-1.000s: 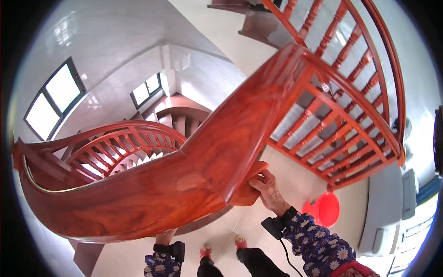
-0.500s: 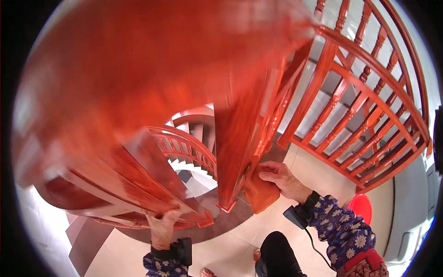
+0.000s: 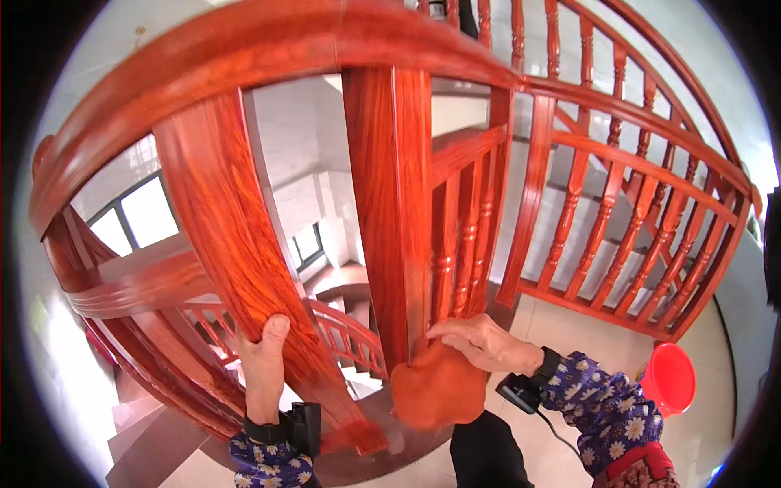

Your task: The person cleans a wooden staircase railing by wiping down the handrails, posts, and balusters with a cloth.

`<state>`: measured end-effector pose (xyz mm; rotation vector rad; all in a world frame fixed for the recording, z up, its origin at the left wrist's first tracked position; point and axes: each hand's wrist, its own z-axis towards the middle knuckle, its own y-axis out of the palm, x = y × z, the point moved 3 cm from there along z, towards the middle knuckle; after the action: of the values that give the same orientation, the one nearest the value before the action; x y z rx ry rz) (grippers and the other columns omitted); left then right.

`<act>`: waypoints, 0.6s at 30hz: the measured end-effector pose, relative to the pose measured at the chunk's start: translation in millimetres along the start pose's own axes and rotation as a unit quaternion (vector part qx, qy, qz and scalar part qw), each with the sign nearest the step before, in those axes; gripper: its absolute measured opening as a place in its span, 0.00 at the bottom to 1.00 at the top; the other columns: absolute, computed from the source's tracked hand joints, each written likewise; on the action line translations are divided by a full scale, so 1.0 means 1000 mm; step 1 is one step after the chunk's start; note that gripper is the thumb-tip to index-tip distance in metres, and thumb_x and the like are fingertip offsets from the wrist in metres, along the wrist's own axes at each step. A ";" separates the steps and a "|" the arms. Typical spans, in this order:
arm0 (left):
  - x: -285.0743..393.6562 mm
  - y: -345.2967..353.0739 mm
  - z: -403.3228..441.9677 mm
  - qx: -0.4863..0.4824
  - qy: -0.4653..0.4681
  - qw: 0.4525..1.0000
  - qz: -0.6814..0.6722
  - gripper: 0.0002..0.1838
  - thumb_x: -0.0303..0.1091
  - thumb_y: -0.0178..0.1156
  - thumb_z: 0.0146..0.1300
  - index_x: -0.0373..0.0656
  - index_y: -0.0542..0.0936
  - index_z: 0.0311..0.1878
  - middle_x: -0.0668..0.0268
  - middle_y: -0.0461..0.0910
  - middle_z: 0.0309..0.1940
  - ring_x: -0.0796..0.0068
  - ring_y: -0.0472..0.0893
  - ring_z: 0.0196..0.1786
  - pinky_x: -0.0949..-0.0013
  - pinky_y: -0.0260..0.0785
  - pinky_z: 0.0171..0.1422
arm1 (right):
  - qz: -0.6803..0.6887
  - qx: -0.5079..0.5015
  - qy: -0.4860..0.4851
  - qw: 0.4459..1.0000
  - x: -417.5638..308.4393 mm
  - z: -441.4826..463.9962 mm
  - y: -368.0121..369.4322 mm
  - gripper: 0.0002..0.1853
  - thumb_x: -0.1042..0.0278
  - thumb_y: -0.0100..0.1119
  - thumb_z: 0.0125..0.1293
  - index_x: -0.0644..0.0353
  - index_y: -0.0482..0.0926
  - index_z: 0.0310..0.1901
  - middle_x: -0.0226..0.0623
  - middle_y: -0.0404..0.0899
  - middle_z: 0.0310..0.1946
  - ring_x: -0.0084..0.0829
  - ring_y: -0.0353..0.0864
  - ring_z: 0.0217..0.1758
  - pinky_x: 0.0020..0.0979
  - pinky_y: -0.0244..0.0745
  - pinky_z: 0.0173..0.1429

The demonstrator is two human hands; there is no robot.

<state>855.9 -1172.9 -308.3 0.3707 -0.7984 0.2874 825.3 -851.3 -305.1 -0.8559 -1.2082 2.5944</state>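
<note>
My left hand [image 3: 262, 370] is closed around the lower part of a broad reddish-brown wooden post [image 3: 236, 211], thumb lying on its front face and fingers mostly hidden at the far edge. My right hand [image 3: 492, 346] grips an orange cloth [image 3: 438, 389] by its upper edge. The cloth hangs in front of the foot of a second wooden post [image 3: 394, 211], and my fingertips are close to that post's lower right side. A black device is strapped to each of my wrists.
A curved handrail [image 3: 277, 37] spans the posts at the top. Turned balusters [image 3: 602, 211] stand to the right. A red bucket [image 3: 672, 379] is on the tiled floor at the right. Stairs and a lower railing [image 3: 346, 329] show through the gap between the posts.
The view has shifted, bringing the handrail and both posts clearly into sight. My left hand is now round the post's front. The cloth hangs more spread out beneath my right hand.
</note>
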 end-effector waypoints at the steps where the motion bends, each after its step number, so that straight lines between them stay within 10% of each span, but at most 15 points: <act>1: 0.001 -0.001 -0.001 -0.008 0.000 1.000 -0.007 0.29 0.41 0.65 0.62 0.34 0.71 0.61 0.61 0.75 0.56 0.68 0.74 0.56 0.65 0.64 0.64 | -0.017 0.012 0.006 1.000 -0.011 0.006 -0.006 0.10 0.74 0.51 0.72 0.67 0.77 0.50 0.51 0.82 0.39 0.47 0.85 0.42 0.34 0.80 0.44; 7: 0.006 0.002 0.001 -0.034 -0.041 0.998 0.042 0.24 0.36 0.63 0.62 0.36 0.73 0.59 0.63 0.78 0.50 0.69 0.76 0.51 0.65 0.68 0.58 | -0.100 0.107 -0.198 0.969 -0.081 0.045 -0.028 0.10 0.79 0.55 0.65 0.66 0.79 0.48 0.49 0.82 0.39 0.49 0.84 0.41 0.38 0.80 0.45; 18: 0.018 0.011 -0.001 -0.013 0.004 1.000 0.020 0.31 0.46 0.68 0.61 0.36 0.71 0.61 0.59 0.78 0.51 0.68 0.77 0.52 0.65 0.68 0.60 | -0.244 0.438 -0.212 0.839 -0.074 0.107 -0.058 0.20 0.67 0.75 0.52 0.62 0.78 0.44 0.42 0.79 0.38 0.44 0.81 0.39 0.37 0.79 0.42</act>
<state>864.6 -1160.8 -293.1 0.3297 -0.8022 0.3157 821.0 -910.0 -175.5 0.2010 -0.1185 2.4896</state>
